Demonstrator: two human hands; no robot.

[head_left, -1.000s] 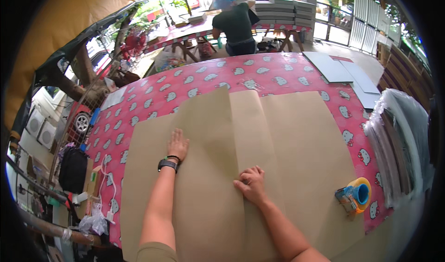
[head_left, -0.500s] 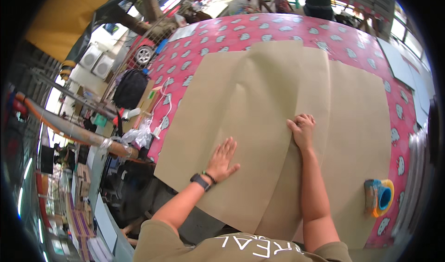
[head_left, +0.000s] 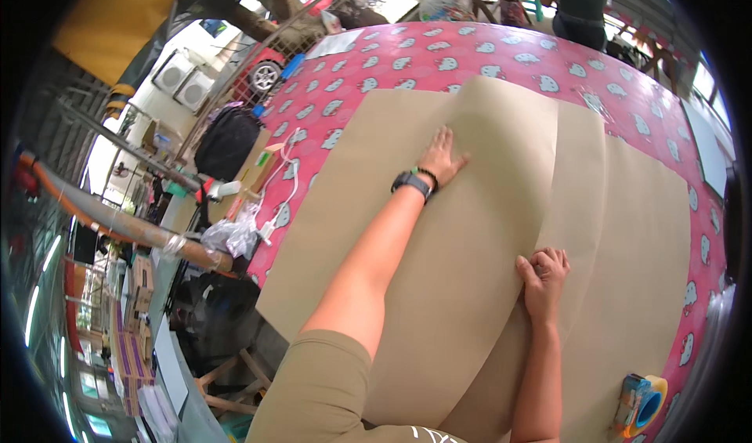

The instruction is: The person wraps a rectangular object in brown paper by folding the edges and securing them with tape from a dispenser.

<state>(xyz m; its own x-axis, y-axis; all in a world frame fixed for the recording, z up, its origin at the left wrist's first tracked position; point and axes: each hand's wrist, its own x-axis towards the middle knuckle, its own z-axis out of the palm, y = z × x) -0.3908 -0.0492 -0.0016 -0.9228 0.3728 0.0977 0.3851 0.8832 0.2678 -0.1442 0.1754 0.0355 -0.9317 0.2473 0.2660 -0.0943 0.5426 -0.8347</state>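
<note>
Pink tabletop (head_left: 501, 45), paper flap (head_left: 458, 286) lengthwise forward

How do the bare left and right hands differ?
The bare left hand is open, fingers extended; the bare right hand has curled fingers. The left hand has a dark watch and bracelet at the wrist; the right has neither. The left hand sits higher in view than the right. Both are on the large brown paper.

The left arm (head_left: 364, 274) was stretched far forward, the left hand (head_left: 442, 162) laid flat, fingers together, thumb spread aside. The right hand (head_left: 544, 280) was held nearer the body, fingers curled, palm hidden, its forearm (head_left: 540, 380) pointed ahead.
</note>
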